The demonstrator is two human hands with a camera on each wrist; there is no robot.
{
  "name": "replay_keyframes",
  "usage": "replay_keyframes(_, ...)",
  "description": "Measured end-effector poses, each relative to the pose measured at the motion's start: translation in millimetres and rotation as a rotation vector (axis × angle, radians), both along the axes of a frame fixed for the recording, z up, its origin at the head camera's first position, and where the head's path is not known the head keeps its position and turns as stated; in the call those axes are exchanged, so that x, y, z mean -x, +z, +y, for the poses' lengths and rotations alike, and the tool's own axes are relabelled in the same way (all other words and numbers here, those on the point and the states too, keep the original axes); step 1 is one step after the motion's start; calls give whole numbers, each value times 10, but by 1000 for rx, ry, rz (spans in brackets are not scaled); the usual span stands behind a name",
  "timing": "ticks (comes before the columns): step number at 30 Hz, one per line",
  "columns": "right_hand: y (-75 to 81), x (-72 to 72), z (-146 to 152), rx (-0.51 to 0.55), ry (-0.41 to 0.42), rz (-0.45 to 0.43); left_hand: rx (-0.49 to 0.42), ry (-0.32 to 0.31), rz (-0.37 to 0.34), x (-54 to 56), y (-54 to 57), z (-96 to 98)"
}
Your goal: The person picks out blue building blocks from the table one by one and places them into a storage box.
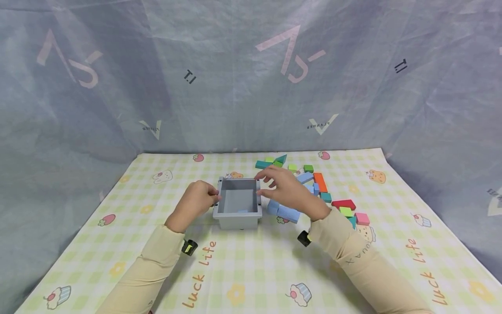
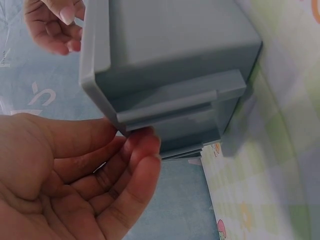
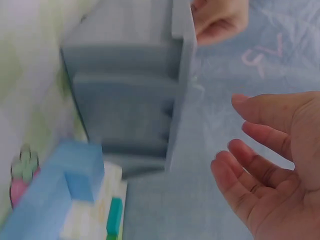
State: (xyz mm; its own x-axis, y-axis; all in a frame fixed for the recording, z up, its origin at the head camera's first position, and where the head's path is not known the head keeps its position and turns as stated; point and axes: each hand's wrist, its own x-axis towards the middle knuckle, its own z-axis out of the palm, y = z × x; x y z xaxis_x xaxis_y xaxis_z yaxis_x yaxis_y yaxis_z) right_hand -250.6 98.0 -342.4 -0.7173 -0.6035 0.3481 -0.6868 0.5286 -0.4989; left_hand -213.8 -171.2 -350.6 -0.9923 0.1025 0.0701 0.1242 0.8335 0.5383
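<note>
A grey plastic bin point(image 1: 238, 221) stands on the checked tablecloth, with a bit of light blue point(image 1: 243, 211) showing at its bottom. My left hand point(image 1: 198, 198) is at the bin's left side. In the left wrist view its thumb and curled fingers point(image 2: 142, 145) pinch the rim edge. My right hand point(image 1: 285, 186) hovers by the right rim, fingers spread and loosely bent. The right wrist view shows a gap between that hand point(image 3: 270, 160) and the bin point(image 3: 125, 110), with nothing in its grasp.
Light blue blocks point(image 1: 288, 213) lie just right of the bin. Further right are an orange block point(image 1: 320, 182), a red block point(image 1: 344, 204) and a pink block point(image 1: 362, 219). Several green and teal blocks point(image 1: 263, 165) lie behind. A grey-blue curtain point(image 1: 235, 109) hangs beyond the table.
</note>
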Motion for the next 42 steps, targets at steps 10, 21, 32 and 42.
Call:
replay_keyframes(10,-94,145,464,-41,-164,-45,4,5,-2,16,-3,-9)
replay_keyframes(21,-308,227,767,-154,-165,-95,-22,-8,-19,25,11,-29)
replay_keyframes(32,-544,232,737,-196,-152,-126,-21,-4,-40,39,-33,-23)
replay_keyframes(42,-534,199,696,-176,-168,-155,2,-3,-38,32,-9,-23)
